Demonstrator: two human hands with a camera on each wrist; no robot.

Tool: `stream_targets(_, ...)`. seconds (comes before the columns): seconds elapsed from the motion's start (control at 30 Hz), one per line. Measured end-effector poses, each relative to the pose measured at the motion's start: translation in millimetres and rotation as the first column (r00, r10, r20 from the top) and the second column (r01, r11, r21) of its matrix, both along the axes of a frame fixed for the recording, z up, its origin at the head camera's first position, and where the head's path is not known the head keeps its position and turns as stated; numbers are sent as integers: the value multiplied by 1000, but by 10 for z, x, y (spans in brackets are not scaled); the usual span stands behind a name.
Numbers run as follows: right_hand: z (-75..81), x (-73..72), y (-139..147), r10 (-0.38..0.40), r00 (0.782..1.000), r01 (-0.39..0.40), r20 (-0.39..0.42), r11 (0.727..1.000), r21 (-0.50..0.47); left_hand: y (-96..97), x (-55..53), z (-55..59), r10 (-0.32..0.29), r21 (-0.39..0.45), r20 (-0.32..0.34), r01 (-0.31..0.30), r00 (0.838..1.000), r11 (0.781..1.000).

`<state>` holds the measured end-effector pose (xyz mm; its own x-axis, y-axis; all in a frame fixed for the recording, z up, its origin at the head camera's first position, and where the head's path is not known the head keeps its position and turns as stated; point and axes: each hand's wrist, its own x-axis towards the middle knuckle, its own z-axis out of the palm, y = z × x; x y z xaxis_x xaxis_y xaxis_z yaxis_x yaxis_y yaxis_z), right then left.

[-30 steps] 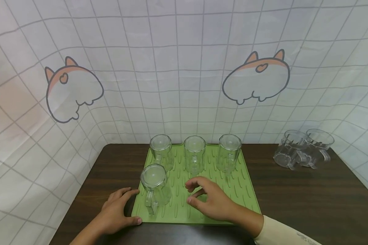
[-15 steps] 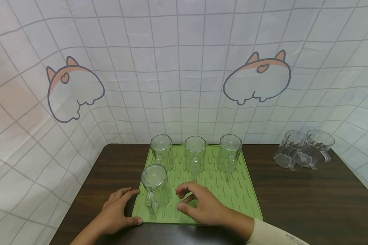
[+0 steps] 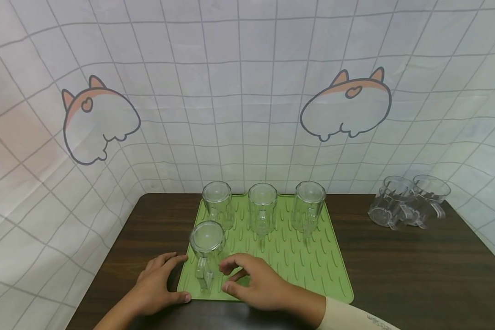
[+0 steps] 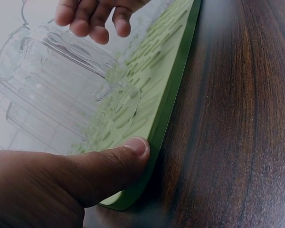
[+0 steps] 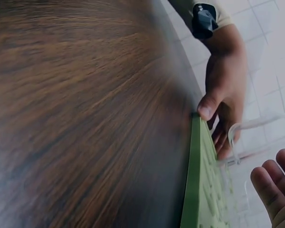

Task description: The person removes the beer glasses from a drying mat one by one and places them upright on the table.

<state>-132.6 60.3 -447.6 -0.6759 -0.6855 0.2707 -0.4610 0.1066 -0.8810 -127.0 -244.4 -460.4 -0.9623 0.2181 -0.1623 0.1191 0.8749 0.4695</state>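
Observation:
A clear glass mug [image 3: 208,243] stands upside down at the front left of a green ridged mat [image 3: 313,275], its handle towards me. My left hand [image 3: 156,284] rests at the mat's left side, thumb on the front corner and fingertips along the edge. In the left wrist view that thumb [image 4: 116,166] presses on the mat's rim. Just right of the front mug is my right hand [image 3: 260,284], fingers loosely bent over the mat and holding nothing. The right wrist view shows its fingers [image 5: 270,185] close to the mug's handle [image 5: 235,137].
Three more upside-down mugs line the mat's back: left [image 3: 217,206], middle [image 3: 262,211] and right [image 3: 309,208]. Two clear mugs [image 3: 387,204] stand upright, close together, on the dark wooden table [image 3: 396,270] at the right. A white grid-patterned cloth [image 3: 255,101] hangs behind.
My right hand has moved left across the front of the mat, up to the front mug. The left hand and all the mugs have stayed in place.

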Motion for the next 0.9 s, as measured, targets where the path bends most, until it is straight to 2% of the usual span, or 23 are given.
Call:
stream_targets(0.47,-5,13,-252,41,999,-41,-16,999,30,-12,6,-10,-4,15,-7,4,1000,1000)
stream_targets(0.7,27,50,-368,36,999,-35,-29,998,61,-8,3,0,-5,14,-4,5,1000,1000)
stream_targets(0.9,-15,66,-440,17,999,-14,-38,998,68,-14,5,-6,-12,20,-9,12,1000,1000)
